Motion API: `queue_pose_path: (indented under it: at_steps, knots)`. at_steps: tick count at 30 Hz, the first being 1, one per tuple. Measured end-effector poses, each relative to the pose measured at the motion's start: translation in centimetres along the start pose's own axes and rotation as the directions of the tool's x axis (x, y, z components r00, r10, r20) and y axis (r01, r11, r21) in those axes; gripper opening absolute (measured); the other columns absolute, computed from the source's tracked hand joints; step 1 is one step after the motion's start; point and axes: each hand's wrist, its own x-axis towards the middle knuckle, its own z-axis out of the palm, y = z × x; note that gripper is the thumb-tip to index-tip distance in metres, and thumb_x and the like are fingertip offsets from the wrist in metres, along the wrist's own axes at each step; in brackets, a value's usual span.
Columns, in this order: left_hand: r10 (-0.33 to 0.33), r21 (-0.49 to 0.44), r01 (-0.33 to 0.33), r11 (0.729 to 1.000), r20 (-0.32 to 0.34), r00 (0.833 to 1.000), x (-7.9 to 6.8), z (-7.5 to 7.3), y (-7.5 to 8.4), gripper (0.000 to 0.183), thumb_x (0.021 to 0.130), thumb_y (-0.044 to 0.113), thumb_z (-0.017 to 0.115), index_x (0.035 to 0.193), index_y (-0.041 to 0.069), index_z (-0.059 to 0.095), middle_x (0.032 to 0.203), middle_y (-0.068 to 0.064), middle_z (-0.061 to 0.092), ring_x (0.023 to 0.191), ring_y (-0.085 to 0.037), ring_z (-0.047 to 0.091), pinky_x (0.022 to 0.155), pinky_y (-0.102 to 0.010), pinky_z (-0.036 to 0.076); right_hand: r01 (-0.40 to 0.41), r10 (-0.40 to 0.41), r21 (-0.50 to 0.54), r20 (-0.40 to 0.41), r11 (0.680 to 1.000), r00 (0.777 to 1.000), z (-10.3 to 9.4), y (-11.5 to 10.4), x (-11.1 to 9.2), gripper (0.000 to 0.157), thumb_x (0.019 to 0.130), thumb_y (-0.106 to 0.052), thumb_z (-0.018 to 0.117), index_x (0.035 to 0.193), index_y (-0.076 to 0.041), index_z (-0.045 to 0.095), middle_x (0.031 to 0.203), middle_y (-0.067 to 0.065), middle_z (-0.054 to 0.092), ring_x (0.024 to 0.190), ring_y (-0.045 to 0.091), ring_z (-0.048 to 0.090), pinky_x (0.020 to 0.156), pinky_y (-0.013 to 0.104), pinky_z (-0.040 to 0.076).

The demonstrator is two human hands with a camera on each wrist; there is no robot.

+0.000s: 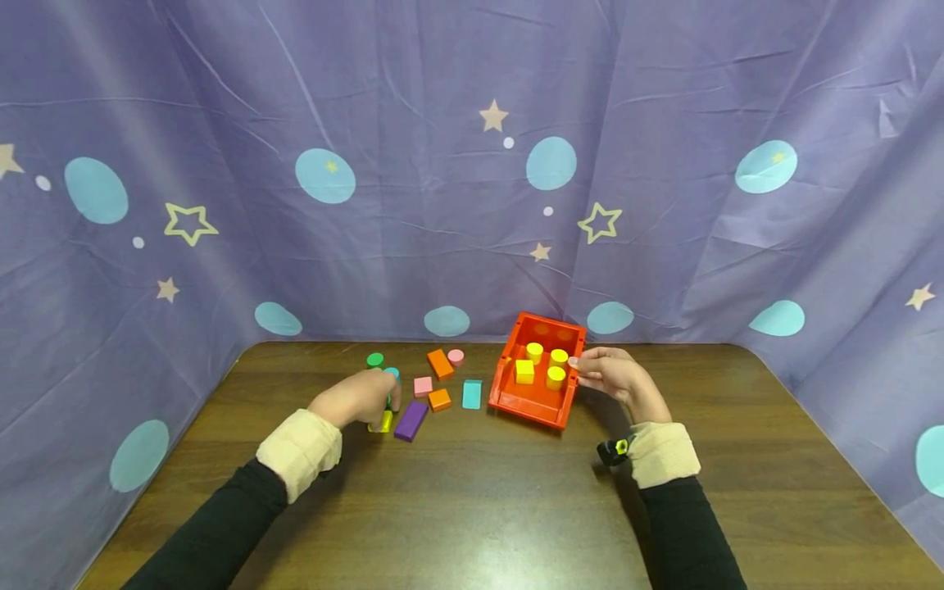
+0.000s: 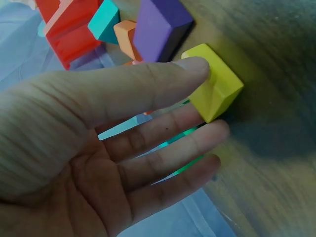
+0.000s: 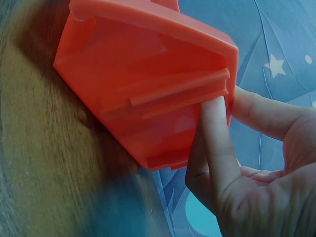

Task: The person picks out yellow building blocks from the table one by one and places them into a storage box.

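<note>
My left hand [image 1: 360,397] is at the left group of blocks, its thumb and index finger pinching a yellow block [image 2: 223,88] at the table surface. The other fingers extend past it, and part of the block is hidden by the thumb. On the right, my right hand [image 1: 618,377] grips the right side wall of a red plastic bin [image 1: 525,410]. In the right wrist view, the thumb is at the bin's rim [image 3: 197,35] and fingers press the outer wall. Inside the bin are a yellow cube [image 1: 524,372] and three yellow cylinders [image 1: 556,378].
Between the hands lie a purple block [image 1: 411,421], orange blocks [image 1: 440,365], a pink square block [image 1: 423,387], a pink cylinder [image 1: 456,357] and a light-blue block [image 1: 472,394]. A green cylinder [image 1: 375,360] stands behind my left hand. A patterned curtain [image 1: 442,205] borders the wooden table [image 1: 472,508].
</note>
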Motion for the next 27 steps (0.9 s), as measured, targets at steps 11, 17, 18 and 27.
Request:
queue_pose_path:
  at_steps: [11, 17, 18, 27]
  knots:
    - [0.036, 0.028, -0.035, 0.999, -0.042, 0.998, 0.0, 0.9, -0.1, 0.034, 0.061, -0.016, 0.081, 0.090, 0.001, 0.077, 0.093, -0.007, 0.074, 0.074, -0.015, 0.055, 0.059, -0.024, 0.050, 0.002, -0.002, -0.002, -0.021, 1.000, 1.000, 0.0, 0.3, -0.1, 0.008, 0.099, 0.004, 0.054, 0.105, 0.002, 0.050, 0.086, -0.004, 0.069, 0.075, 0.005, 0.066, 0.071, 0.021, 0.059]
    - [0.088, 0.040, -0.085, 0.996, -0.068, 0.994, 0.0, 1.2, 0.2, 0.033, 0.058, -0.017, 0.077, 0.061, 0.008, 0.055, 0.061, 0.006, 0.039, 0.059, -0.010, 0.034, 0.051, -0.021, 0.027, 0.002, -0.003, -0.010, -0.021, 1.000, 1.000, -0.1, 0.2, 0.0, 0.007, 0.099, 0.003, 0.054, 0.105, 0.002, 0.050, 0.086, -0.004, 0.069, 0.075, 0.005, 0.067, 0.072, 0.021, 0.059]
    - [0.099, 0.044, -0.096, 0.994, -0.072, 0.992, 0.0, 1.2, 0.1, 0.039, 0.057, -0.018, 0.076, 0.059, 0.010, 0.049, 0.061, 0.005, 0.032, 0.058, -0.010, 0.030, 0.051, -0.022, 0.024, 0.003, -0.003, -0.010, -0.019, 1.000, 1.000, -0.1, 0.2, 0.0, 0.007, 0.099, 0.003, 0.054, 0.104, 0.001, 0.050, 0.086, -0.004, 0.070, 0.075, 0.005, 0.067, 0.072, 0.021, 0.059]
    - [0.102, 0.057, -0.097, 0.994, -0.093, 0.990, 0.1, 1.5, 0.2, 0.055, 0.056, -0.017, 0.079, 0.060, 0.016, 0.035, 0.060, 0.006, 0.024, 0.058, -0.010, 0.027, 0.051, -0.022, 0.022, -0.002, 0.002, -0.004, -0.014, 1.000, 1.000, -0.1, 0.0, 0.0, 0.006, 0.100, 0.003, 0.054, 0.103, 0.001, 0.050, 0.084, -0.005, 0.070, 0.073, 0.005, 0.068, 0.071, 0.021, 0.059]
